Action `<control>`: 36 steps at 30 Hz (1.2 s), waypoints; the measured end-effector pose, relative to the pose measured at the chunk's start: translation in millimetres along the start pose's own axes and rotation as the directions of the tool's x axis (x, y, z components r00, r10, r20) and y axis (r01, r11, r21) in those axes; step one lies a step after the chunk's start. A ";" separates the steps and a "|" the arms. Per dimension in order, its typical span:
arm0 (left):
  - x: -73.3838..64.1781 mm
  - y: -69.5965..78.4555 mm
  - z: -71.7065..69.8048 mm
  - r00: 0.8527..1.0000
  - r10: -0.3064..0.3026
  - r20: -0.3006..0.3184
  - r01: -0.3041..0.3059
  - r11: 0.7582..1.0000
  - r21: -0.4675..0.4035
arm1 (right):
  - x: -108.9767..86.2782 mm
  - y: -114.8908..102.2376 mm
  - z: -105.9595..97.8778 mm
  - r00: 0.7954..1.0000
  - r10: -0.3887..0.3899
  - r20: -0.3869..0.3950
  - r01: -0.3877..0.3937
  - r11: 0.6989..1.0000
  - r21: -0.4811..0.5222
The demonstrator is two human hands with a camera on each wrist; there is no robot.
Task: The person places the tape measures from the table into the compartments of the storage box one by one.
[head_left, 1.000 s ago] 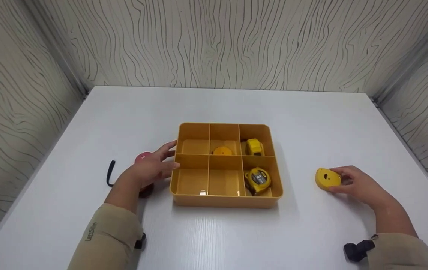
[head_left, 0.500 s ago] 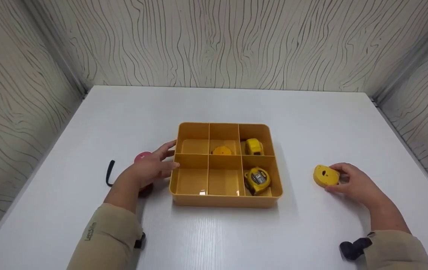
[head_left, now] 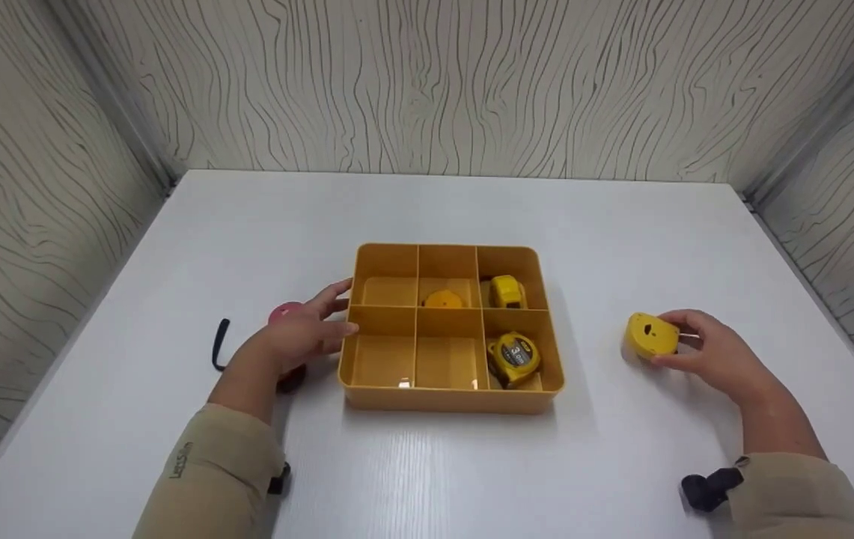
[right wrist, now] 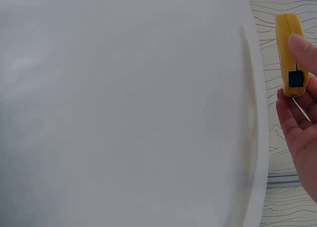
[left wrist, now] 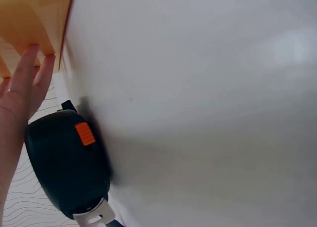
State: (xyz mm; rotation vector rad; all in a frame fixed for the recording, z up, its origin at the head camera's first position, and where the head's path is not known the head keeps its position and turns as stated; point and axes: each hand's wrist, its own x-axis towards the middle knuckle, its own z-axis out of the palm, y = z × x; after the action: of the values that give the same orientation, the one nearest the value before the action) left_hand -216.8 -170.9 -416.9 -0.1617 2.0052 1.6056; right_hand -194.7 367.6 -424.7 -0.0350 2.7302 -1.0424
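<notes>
My right hand (head_left: 711,355) pinches a yellow tape measure (head_left: 651,336) between thumb and fingers, just off the table right of the box. A dark square shows at the lower end of its case in the right wrist view. On the left, my left hand (head_left: 303,335) rests against the side of an orange divided box (head_left: 453,400), thumb at the rim. Its fingers (left wrist: 25,71) lie fairly straight on the outer wall. Inside the right column sit two yellow tape measures, one at the back (head_left: 506,292) and one in front (head_left: 515,359). A round orange-yellow item (head_left: 443,299) lies in the back middle compartment.
Beside the left hand lies a dark tape measure (left wrist: 67,160) with an orange button. A pink-red round thing (head_left: 285,311) is partly hidden behind that hand. A black strap (head_left: 220,346) lies further left. Patterned walls (head_left: 427,90) enclose the white table (head_left: 427,209).
My right hand has lifted the yellow tape measure and shifted slightly away from me, tilting it a little. The left hand and the box have stayed nearly still.
</notes>
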 end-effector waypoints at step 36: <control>-0.2 -0.4 -1.1 1.000 0.021 0.003 -0.021 0.999 0.025 | 10.4 -96.5 -10.8 0.947 -0.321 0.025 0.322 0.938 -0.126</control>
State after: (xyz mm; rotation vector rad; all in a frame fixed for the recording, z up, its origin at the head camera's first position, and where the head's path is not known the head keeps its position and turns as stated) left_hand -216.8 -172.1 -417.0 -0.1288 2.0306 1.5916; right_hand -212.5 301.4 -355.0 -0.5211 2.8455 -0.9343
